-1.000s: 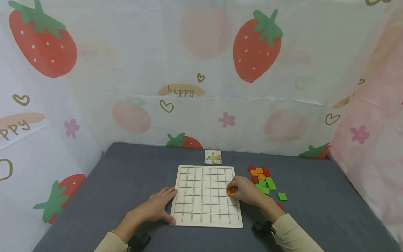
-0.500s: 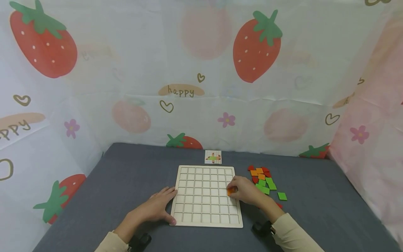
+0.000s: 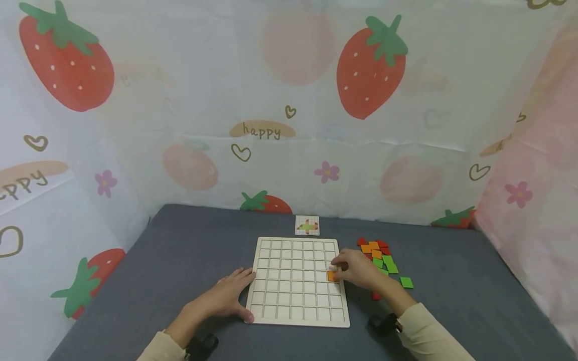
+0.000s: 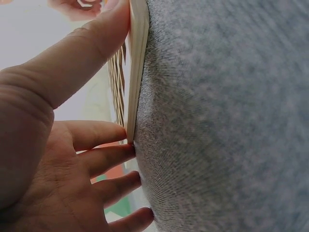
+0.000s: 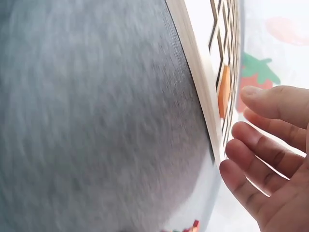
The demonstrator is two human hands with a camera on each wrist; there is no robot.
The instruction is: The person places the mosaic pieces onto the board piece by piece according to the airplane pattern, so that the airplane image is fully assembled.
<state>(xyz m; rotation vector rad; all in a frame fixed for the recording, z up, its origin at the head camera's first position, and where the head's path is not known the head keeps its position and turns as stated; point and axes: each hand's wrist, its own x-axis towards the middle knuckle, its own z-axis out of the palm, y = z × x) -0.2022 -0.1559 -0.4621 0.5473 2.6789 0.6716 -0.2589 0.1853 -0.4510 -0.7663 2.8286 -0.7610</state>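
A wooden board with a grid of square cells [image 3: 295, 288] lies on the table. An orange square tile [image 3: 332, 276] sits in a cell of its rightmost column; the right wrist view shows the same orange tile [image 5: 224, 92] at the board's edge. Just beside it, my right hand [image 3: 358, 268] hovers over the right rim, fingers loosely bent and holding nothing. My left hand [image 3: 224, 296] rests at the board's left side with fingers extended. In the left wrist view, the left thumb [image 4: 82, 53] lies against the rim and the fingertips touch the edge lower down.
Right of the board lies a loose group of tiles: orange tiles [image 3: 366, 248], red pieces [image 3: 362, 241] and green tiles [image 3: 406, 283]. A red piece [image 3: 376, 296] shows below the right forearm. Behind the board lies a small pattern card [image 3: 307, 225]. A printed curtain [image 3: 203, 100] surrounds the grey table [image 3: 203, 240].
My right hand has let go of the orange tile and shifted slightly up and right, leaving the tile in its cell. The left hand has stayed at the board's edge.
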